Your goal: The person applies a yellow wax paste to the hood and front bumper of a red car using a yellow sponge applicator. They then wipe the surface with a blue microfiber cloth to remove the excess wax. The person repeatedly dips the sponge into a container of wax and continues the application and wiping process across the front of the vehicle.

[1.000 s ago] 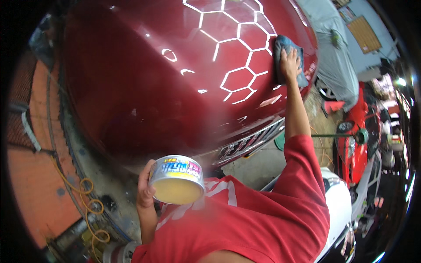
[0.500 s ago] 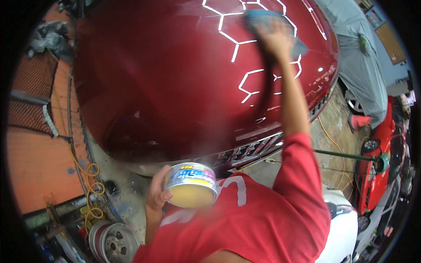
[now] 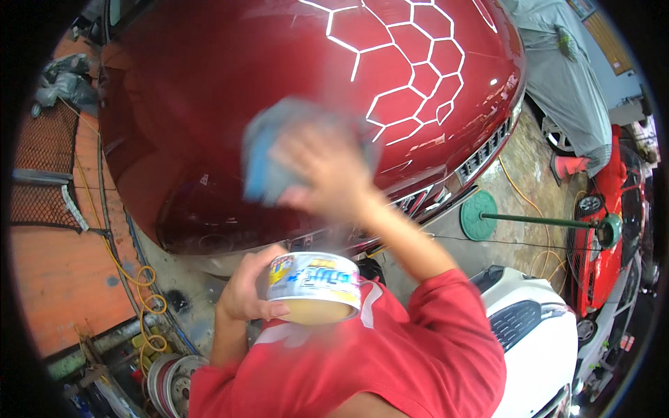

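My left hand grips a round tin with a colourful label, tilted in front of my red shirt. One broad yellowish face of the tin shows. My right hand is spread over a folded blue-grey cloth, holding it at the near middle of a glossy dark red car hood. Both that hand and the cloth are smeared by motion, so whether the cloth touches the paint I cannot tell. White hexagon-shaped light reflections lie on the hood to the right of the cloth.
At the right are a green-based stand with a long pole, a white car, a red car and a covered car. A yellow hose coils at left near wheel rims. Orange panels line the left.
My right hand has swept the cloth from the hood's far right back toward me and leftward. The tin has risen slightly and shifted right in my left hand. The view has shifted somewhat.
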{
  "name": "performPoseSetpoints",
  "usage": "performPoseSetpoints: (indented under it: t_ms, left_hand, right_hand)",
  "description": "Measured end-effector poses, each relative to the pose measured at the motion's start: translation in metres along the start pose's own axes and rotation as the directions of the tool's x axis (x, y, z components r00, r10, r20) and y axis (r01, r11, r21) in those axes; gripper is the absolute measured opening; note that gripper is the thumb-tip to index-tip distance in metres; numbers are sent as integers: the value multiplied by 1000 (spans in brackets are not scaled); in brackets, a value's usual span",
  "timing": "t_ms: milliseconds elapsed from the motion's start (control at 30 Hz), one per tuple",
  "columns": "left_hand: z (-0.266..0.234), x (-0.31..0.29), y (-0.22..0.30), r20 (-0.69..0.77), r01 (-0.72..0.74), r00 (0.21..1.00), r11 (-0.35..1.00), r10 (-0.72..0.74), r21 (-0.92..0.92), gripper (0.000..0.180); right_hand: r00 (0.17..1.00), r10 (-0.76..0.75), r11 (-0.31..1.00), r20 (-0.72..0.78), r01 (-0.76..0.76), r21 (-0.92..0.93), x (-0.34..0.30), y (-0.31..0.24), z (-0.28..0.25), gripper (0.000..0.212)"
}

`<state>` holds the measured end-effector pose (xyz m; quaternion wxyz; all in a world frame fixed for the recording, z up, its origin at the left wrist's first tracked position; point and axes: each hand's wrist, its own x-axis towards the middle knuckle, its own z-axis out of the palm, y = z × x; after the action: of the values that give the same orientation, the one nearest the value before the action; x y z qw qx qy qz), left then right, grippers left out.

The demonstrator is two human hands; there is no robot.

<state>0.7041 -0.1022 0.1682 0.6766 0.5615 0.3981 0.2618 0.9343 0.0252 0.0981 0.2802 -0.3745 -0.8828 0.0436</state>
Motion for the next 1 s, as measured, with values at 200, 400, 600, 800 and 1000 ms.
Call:
performPoseSetpoints:
  t_ms: [200,400,600,800,1000]
  left_hand:
    - [-31,-70,-54,-331,-32,942,962,-62,-270,81]
    - [-80,-29,-40,-27,-89,996,967,85,-238,76]
    - [-116,-76,-46,9,-64,998,973,68,-221,71]
    - [-111,-154,-92,-550,-111,827,922,-121,-370,76]
    - [-126,-57,-31,-87,-68,993,993,77,96,72]
  right_hand:
    - [341,766,318,-544,-938,-140,-31,264,-97,78]
    - [888,381,864,-259,-441,-242,70,-80,38,71]
    - [969,244,912,-47,-245,-328,94,-12,1,71]
    - [906,384,644,-180,-403,-651,180,219,-31,41]
    - [977,-58,994,-203,38,-99,238,-85,109,68]
